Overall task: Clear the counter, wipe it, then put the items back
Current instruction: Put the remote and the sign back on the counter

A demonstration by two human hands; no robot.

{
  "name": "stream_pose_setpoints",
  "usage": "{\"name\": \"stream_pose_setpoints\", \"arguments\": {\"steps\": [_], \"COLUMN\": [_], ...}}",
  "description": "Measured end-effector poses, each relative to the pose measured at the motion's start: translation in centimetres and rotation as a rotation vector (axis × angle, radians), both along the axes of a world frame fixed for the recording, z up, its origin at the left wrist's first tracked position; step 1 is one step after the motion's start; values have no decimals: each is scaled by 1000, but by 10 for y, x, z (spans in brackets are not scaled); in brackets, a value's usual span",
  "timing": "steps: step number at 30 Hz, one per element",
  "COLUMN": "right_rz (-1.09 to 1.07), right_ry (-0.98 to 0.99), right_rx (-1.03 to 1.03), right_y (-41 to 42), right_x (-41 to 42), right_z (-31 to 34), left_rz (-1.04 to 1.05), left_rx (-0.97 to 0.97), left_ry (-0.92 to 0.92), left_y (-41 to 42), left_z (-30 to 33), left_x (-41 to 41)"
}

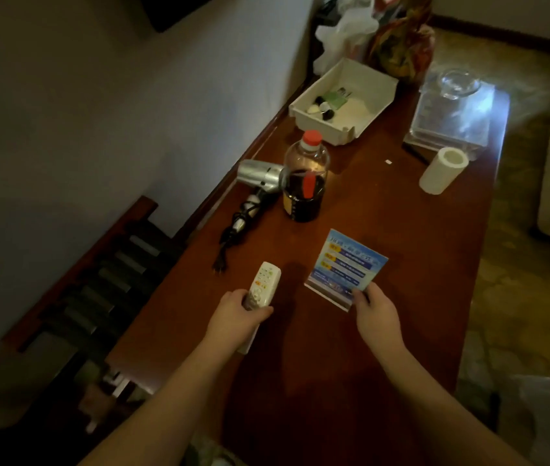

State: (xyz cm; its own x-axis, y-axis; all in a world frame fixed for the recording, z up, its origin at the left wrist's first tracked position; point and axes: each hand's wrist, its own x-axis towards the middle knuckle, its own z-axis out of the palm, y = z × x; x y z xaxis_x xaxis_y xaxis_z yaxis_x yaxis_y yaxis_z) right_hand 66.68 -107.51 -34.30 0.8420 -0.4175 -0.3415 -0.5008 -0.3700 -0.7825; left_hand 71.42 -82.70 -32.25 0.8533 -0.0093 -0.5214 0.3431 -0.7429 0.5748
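A long dark wooden counter (384, 324) runs away from me. My left hand (238, 314) grips a white remote control (265, 284) just above the counter's near left part. My right hand (376, 311) pinches the lower corner of a blue printed card in a clear stand (349, 264) near the middle. Behind them stands a plastic bottle of dark liquid with a red cap (305, 183). A silver hair dryer (260, 178) with a coiled black cord lies to the bottle's left.
A white paper roll (443, 169) lies at the right edge. Farther back sit a white tray of small toiletries (364, 79), a clear tray with a glass (458, 105), and plastic bags (401, 38). A slatted wooden rack (98, 280) stands left, by the wall.
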Motion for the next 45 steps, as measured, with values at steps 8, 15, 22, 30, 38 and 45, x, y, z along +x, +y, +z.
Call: {"name": "stream_pose_setpoints", "arguments": {"steps": [8, 15, 22, 30, 38, 45], "right_rz": [234, 558, 824, 1082, 1385, 1538], "right_ry": [9, 13, -39, -82, -189, -282], "right_rx": [90, 98, 164, 230, 198, 235], "right_y": [59, 146, 270, 396, 503, 583], "right_x": [-36, -55, -119, -239, -337, -378], "right_z": [42, 79, 116, 143, 174, 213], "left_rz": [273, 540, 777, 1034, 1260, 1354], "left_rx": [-197, -271, -266, -173, -47, -3], "left_ry": [22, -45, -152, -321, -488, -546], "left_y": [78, 163, 253, 341, 402, 455], "left_z": [40, 84, 122, 149, 173, 213], "left_x": [-61, -149, -289, -475, -630, -696]}}
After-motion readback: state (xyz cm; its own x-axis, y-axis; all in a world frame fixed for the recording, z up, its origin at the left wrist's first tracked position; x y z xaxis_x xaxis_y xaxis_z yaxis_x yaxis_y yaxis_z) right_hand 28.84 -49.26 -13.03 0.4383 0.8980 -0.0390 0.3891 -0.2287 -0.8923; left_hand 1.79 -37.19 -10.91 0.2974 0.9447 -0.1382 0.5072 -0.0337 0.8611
